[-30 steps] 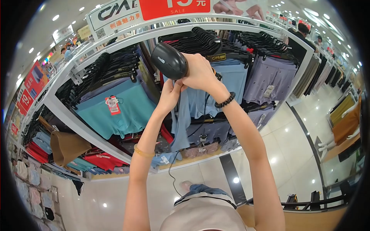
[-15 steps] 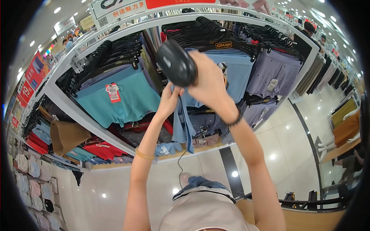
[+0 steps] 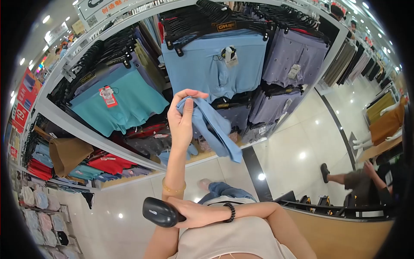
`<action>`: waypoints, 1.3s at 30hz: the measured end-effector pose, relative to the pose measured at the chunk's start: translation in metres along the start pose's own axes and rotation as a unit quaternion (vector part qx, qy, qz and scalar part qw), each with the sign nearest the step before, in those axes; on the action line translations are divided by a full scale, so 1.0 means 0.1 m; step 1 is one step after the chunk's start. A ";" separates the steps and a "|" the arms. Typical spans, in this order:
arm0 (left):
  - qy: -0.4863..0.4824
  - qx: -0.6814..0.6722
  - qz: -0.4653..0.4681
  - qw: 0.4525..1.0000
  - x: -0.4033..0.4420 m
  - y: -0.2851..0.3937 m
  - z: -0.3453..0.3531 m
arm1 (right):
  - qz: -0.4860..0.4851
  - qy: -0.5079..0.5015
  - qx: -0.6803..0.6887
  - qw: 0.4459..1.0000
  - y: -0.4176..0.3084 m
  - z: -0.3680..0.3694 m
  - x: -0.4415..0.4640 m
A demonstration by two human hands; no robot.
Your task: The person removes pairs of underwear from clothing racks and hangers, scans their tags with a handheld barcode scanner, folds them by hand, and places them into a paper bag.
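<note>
A light blue cloth [image 3: 217,126] hangs down to the right from my left hand [image 3: 183,116], whose thumb and fingers are closed on its upper end. Behind it, light blue shorts [image 3: 189,60] with a tag hang on the rack. Low in the view, my right hand [image 3: 196,212] is wrapped round a black handheld scanner [image 3: 160,212], its handle mostly hidden. The right forearm lies across in front of my body, and the scanner is by my left forearm.
Teal shorts [image 3: 118,103] and purple shorts [image 3: 295,58] hang on the white-framed rack [image 3: 101,149]. A brown bag-like item [image 3: 69,155] is at the left. A wooden counter edge [image 3: 336,241] and a walking person [image 3: 366,185] are at the lower right.
My right hand has brought the scanner down from beside my left hand towards my body. The blue cloth now swings out to the right. A person has come further into view at the right.
</note>
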State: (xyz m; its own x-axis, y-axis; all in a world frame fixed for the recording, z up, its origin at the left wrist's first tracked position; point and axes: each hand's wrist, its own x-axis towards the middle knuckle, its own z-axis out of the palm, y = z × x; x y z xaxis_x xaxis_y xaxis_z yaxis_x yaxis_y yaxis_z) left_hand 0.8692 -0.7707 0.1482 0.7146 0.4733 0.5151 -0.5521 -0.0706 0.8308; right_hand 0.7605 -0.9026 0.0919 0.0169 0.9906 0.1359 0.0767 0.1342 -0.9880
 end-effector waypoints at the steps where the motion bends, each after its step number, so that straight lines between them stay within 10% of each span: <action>1: -0.007 -0.006 -0.011 1.000 -0.05 0.02 -0.02 | 0.002 -0.011 0.012 1.000 0.03 -0.03 -0.05; 5: -0.057 -0.012 -0.055 0.997 -0.26 0.12 -0.09 | -0.051 0.116 0.096 0.987 0.23 -0.11 -0.33; 7: -0.084 -0.008 -0.090 0.992 -0.37 0.20 -0.10 | -0.131 0.358 -0.051 0.923 0.59 -0.04 -0.61; 12: -0.153 0.029 -0.133 0.979 -0.66 0.31 -0.02 | -0.019 0.552 -0.125 0.824 0.59 -0.41 -0.61; 28: -0.055 -0.185 -0.227 0.955 -1.38 0.40 -0.20 | 0.032 0.445 -0.178 0.877 1.12 -0.48 -1.13; 34: 0.164 -0.366 -0.314 0.861 -1.79 -0.01 -0.22 | 0.031 0.390 0.096 0.915 0.71 -0.30 -1.13; 39: -0.070 -0.305 -0.437 0.843 -2.36 -0.29 -0.28 | 0.037 0.420 0.167 0.891 0.64 -0.37 -1.28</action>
State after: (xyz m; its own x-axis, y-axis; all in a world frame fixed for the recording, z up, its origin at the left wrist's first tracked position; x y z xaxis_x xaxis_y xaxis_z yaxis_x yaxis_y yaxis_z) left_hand 0.7043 -0.8564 -0.0034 0.9831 -0.0017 -0.1829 0.1249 0.7369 0.6643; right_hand 0.7998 -1.0215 0.0137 0.7607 0.6460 -0.0624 -0.2544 0.2083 -0.9444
